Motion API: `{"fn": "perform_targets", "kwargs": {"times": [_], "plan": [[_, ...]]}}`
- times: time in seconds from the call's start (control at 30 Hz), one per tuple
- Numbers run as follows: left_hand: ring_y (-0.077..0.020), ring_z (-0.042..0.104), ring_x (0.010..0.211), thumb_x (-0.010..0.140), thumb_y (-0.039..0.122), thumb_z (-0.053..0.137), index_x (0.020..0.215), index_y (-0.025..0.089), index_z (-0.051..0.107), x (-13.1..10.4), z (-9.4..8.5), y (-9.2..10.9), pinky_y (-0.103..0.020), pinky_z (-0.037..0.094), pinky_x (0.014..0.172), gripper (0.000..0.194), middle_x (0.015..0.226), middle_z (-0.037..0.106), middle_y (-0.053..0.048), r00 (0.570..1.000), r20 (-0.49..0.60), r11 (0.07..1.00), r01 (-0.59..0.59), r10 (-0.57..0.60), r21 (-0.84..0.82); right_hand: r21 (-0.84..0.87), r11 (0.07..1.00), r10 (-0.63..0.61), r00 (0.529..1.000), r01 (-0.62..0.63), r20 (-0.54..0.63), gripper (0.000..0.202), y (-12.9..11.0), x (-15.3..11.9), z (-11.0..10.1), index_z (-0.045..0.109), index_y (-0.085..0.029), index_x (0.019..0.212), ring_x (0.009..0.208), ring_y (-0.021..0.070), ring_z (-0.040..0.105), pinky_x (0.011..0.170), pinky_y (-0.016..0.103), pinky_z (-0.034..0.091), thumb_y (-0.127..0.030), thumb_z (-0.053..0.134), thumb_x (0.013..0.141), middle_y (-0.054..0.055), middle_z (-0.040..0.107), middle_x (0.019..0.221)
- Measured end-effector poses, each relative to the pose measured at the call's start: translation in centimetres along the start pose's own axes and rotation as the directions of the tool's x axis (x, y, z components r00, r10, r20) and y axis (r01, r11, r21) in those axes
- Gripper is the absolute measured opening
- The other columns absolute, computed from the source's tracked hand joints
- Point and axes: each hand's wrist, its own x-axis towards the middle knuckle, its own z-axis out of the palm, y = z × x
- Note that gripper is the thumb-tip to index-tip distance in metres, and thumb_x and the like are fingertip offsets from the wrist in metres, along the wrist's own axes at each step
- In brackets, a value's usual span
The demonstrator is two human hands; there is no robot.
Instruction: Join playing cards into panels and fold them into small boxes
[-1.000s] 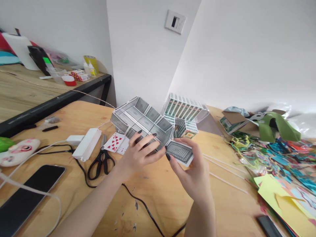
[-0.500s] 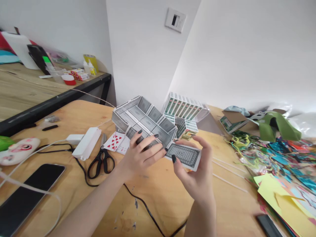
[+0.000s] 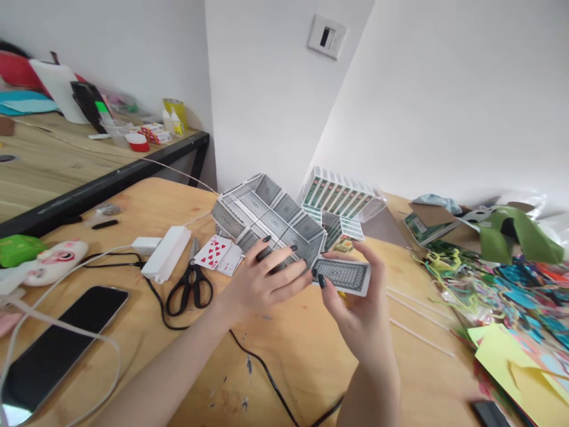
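Observation:
My left hand (image 3: 262,281) grips the near wall of an open tray-like box (image 3: 273,216) built from grey-patterned playing cards. The box is tilted, its inside facing me. In my right hand (image 3: 364,326), a single playing card (image 3: 345,276) with a grey patterned back is pinched between thumb and fingers. The card's left end is at the box's right corner, by my left fingertips; whether it touches the box I cannot tell. Left of the box lies a pile of playing cards (image 3: 216,254), a heart card face up on top. Black-handled scissors (image 3: 191,287) rest beside the pile.
Behind the box stand several green-and-white card packs (image 3: 340,193). A white power adapter (image 3: 166,255), cables and a phone (image 3: 66,344) lie at left. At right are white sticks (image 3: 422,336), colourful scraps (image 3: 502,296) and yellow paper (image 3: 511,367).
The view has shifted left, so everything sits further right. The held card has turned a little flatter, and my right thumb is closer to my left fingertips. Both grips stay the same.

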Motion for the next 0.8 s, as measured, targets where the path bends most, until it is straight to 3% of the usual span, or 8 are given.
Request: {"fn": "perform_targets", "kwargs": {"times": [0.2,0.37,0.57,0.73,0.8], "plan": [[-0.0182,0.057,0.103,0.084,0.015,0.063,0.101,0.025,0.063,0.1,0.1,0.1,-0.044,0.024,0.111,0.020,0.098,0.072,0.005,0.997,0.025,0.995,0.081,-0.079,-0.064,0.049,0.999,0.007,1.000,-0.007,0.003,0.060,0.7,0.4,0.2,0.035,-0.031,0.130,0.099,0.0224,0.065,0.086,0.041,0.055,-0.031,0.068,0.080,0.009,0.062,0.113],[-0.0208,0.058,0.100,0.080,0.007,0.053,0.103,0.022,0.058,0.7,-0.6,-0.2,-0.049,0.025,0.108,0.028,0.095,0.071,0.000,0.971,0.130,0.940,0.228,-0.200,-0.254,0.033,0.998,-0.044,0.999,0.045,-0.025,0.050,1.6,0.9,0.2,0.043,-0.030,0.123,0.094,0.0217,0.066,0.076,0.037,0.056,-0.040,0.067,0.081,0.007,0.065,0.105],[-0.0229,0.057,0.094,0.066,0.013,0.057,0.109,0.021,0.050,1.8,-2.4,-0.1,-0.045,0.037,0.093,0.045,0.099,0.063,-0.005,0.893,0.378,0.755,0.418,-0.242,-0.505,-0.028,0.990,-0.143,0.978,0.141,-0.151,0.019,1.5,1.1,0.4,0.053,-0.028,0.108,0.091,0.0196,0.066,0.082,0.039,0.053,-0.031,0.056,0.089,0.005,0.067,0.095],[-0.0241,0.056,0.094,0.064,0.036,0.078,0.113,0.020,0.047,2.1,-3.1,0.2,-0.040,0.045,0.085,0.060,0.106,0.059,-0.008,0.826,0.477,0.593,0.553,-0.301,-0.585,0.146,0.985,-0.057,0.977,0.088,-0.205,0.037,0.4,0.9,1.5,0.044,-0.030,0.117,0.073,0.0145,0.066,0.067,0.030,0.054,-0.024,0.061,0.085,0.000,0.065,0.087],[-0.0241,0.057,0.097,0.063,0.042,0.080,0.115,0.021,0.047,2.0,-3.1,0.1,-0.038,0.048,0.085,0.066,0.110,0.059,-0.009,0.823,0.475,0.515,0.566,-0.312,-0.643,0.233,0.971,0.004,0.980,0.043,-0.199,0.032,0.1,0.7,1.7,0.044,-0.029,0.111,0.067,0.0134,0.066,0.061,0.028,0.053,-0.025,0.062,0.085,-0.002,0.065,0.085]]}}
